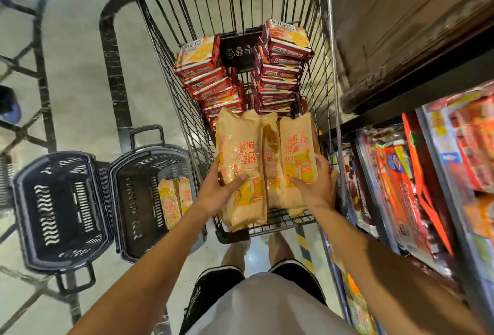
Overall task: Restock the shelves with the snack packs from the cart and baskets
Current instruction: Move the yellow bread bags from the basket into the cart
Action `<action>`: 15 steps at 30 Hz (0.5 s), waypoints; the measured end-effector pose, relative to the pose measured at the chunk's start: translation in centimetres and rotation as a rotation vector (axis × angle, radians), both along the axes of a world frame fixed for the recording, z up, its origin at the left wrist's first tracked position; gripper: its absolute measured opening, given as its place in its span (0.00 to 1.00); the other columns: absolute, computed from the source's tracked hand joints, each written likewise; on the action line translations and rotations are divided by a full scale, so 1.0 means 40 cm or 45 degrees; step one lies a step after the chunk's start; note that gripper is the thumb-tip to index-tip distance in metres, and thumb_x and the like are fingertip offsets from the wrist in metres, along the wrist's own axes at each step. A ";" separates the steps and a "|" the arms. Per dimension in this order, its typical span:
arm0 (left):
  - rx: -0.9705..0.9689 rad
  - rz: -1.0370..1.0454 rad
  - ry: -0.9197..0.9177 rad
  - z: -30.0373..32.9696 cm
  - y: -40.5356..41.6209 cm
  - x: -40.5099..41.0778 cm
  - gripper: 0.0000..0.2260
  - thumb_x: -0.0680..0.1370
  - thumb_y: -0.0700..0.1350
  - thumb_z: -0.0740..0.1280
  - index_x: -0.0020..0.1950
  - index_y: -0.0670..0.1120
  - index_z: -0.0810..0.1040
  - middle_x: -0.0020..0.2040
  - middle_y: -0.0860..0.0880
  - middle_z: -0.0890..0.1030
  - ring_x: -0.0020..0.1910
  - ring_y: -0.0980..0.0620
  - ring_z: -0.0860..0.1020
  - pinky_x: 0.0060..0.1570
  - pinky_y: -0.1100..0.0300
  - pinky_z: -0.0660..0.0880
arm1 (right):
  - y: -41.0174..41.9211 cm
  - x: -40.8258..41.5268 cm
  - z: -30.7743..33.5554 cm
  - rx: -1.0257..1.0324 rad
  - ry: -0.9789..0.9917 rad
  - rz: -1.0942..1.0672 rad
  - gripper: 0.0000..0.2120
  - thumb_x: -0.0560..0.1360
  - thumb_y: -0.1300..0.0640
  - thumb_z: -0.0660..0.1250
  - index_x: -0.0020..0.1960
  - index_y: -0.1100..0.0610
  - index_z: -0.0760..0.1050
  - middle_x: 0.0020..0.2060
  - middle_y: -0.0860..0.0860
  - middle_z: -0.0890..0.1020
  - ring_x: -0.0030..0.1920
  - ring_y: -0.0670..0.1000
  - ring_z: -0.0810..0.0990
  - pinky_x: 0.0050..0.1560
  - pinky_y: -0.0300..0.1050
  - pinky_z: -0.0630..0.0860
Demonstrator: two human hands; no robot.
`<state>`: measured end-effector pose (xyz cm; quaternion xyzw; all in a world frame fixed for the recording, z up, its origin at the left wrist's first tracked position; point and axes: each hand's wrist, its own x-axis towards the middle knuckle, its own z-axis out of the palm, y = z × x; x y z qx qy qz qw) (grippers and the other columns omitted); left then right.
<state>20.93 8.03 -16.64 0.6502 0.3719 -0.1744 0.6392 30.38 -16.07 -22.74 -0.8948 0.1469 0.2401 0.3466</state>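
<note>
1. Here, three tan snack packs (267,163) stand side by side at the cart's (270,223) near end, long axes pointing away from the person.
2. Left hand (219,190) and right hand (316,187) clasp the bundle's outer flanks, thumbs on top.
3. Crinkly glossy film; soft oblong pillows.
4. Shelves (417,88) lie right of the cart, nearer the right hand.

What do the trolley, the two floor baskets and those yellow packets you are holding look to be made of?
The cart looks like dark-coated metal wire: thin straight bars in a grid. The two baskets look like moulded dark plastic, with slotted walls and thick rims. The yellow packs, gripped by left hand and right hand, seem glossy plastic film, crinkled, with highlights.
</note>
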 end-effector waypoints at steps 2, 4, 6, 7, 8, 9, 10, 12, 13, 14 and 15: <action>0.009 0.002 -0.048 0.017 0.011 -0.005 0.36 0.75 0.51 0.75 0.78 0.55 0.61 0.63 0.57 0.79 0.60 0.61 0.79 0.53 0.63 0.80 | 0.000 -0.014 0.036 0.059 -0.044 -0.012 0.42 0.64 0.54 0.83 0.69 0.35 0.63 0.66 0.53 0.66 0.64 0.59 0.73 0.61 0.56 0.75; 0.008 -0.014 -0.106 0.039 0.026 -0.010 0.37 0.76 0.50 0.75 0.79 0.57 0.59 0.65 0.56 0.78 0.60 0.62 0.78 0.47 0.69 0.79 | -0.001 -0.029 0.074 0.116 -0.099 -0.020 0.43 0.63 0.53 0.83 0.68 0.33 0.64 0.64 0.52 0.68 0.64 0.58 0.74 0.63 0.60 0.75; 0.029 -0.037 -0.162 0.066 0.041 -0.016 0.39 0.76 0.50 0.75 0.80 0.61 0.55 0.69 0.54 0.75 0.63 0.58 0.77 0.47 0.70 0.78 | 0.004 -0.043 0.127 0.145 -0.159 -0.018 0.43 0.63 0.52 0.83 0.69 0.34 0.64 0.62 0.49 0.69 0.64 0.57 0.73 0.64 0.60 0.74; 0.039 -0.045 -0.197 0.083 0.049 -0.019 0.40 0.76 0.51 0.75 0.80 0.63 0.54 0.71 0.53 0.74 0.65 0.57 0.77 0.50 0.69 0.78 | 0.005 -0.047 0.154 0.161 -0.184 -0.020 0.43 0.64 0.52 0.83 0.70 0.35 0.64 0.61 0.48 0.68 0.64 0.56 0.73 0.65 0.58 0.74; 0.055 -0.056 -0.234 0.102 0.059 -0.025 0.41 0.75 0.52 0.76 0.79 0.65 0.54 0.72 0.53 0.73 0.66 0.56 0.76 0.53 0.66 0.79 | 0.006 -0.052 0.177 0.173 -0.216 -0.011 0.42 0.64 0.52 0.83 0.71 0.37 0.65 0.60 0.48 0.68 0.63 0.54 0.73 0.65 0.56 0.74; 0.068 -0.064 -0.269 0.120 0.067 -0.033 0.41 0.74 0.53 0.76 0.79 0.66 0.54 0.73 0.53 0.73 0.68 0.55 0.76 0.57 0.62 0.80 | 0.007 -0.059 0.203 0.185 -0.227 -0.002 0.42 0.65 0.52 0.82 0.72 0.38 0.65 0.60 0.48 0.69 0.62 0.53 0.73 0.64 0.54 0.73; 0.084 -0.072 -0.295 0.139 0.076 -0.041 0.42 0.73 0.55 0.77 0.79 0.68 0.54 0.73 0.53 0.72 0.68 0.54 0.75 0.60 0.56 0.79 | 0.012 -0.066 0.232 0.204 -0.243 0.018 0.42 0.65 0.50 0.82 0.73 0.38 0.65 0.61 0.49 0.71 0.61 0.52 0.74 0.64 0.53 0.74; 0.127 -0.083 -0.353 0.177 0.093 -0.057 0.42 0.74 0.56 0.76 0.79 0.67 0.54 0.74 0.54 0.72 0.69 0.55 0.75 0.63 0.52 0.77 | 0.021 -0.077 0.278 0.231 -0.298 0.036 0.43 0.61 0.44 0.82 0.72 0.35 0.65 0.62 0.51 0.73 0.60 0.52 0.76 0.62 0.54 0.76; 0.155 -0.085 -0.384 0.194 0.101 -0.070 0.41 0.74 0.56 0.76 0.79 0.67 0.54 0.74 0.55 0.71 0.69 0.55 0.74 0.64 0.53 0.77 | 0.027 -0.086 0.302 0.251 -0.314 0.038 0.43 0.61 0.44 0.82 0.71 0.34 0.66 0.62 0.51 0.73 0.61 0.52 0.76 0.63 0.54 0.76; 0.174 -0.078 -0.406 0.211 0.112 -0.083 0.41 0.74 0.57 0.76 0.79 0.68 0.54 0.74 0.55 0.72 0.69 0.54 0.74 0.63 0.51 0.77 | 0.033 -0.096 0.323 0.272 -0.344 0.058 0.43 0.62 0.46 0.82 0.72 0.35 0.66 0.61 0.50 0.71 0.61 0.52 0.75 0.63 0.51 0.74; 0.179 -0.066 -0.431 0.227 0.122 -0.096 0.42 0.72 0.60 0.76 0.78 0.70 0.54 0.74 0.54 0.72 0.69 0.53 0.75 0.63 0.48 0.77 | 0.039 -0.106 0.343 0.284 -0.367 0.081 0.42 0.64 0.49 0.83 0.72 0.36 0.66 0.60 0.49 0.70 0.61 0.50 0.73 0.63 0.49 0.72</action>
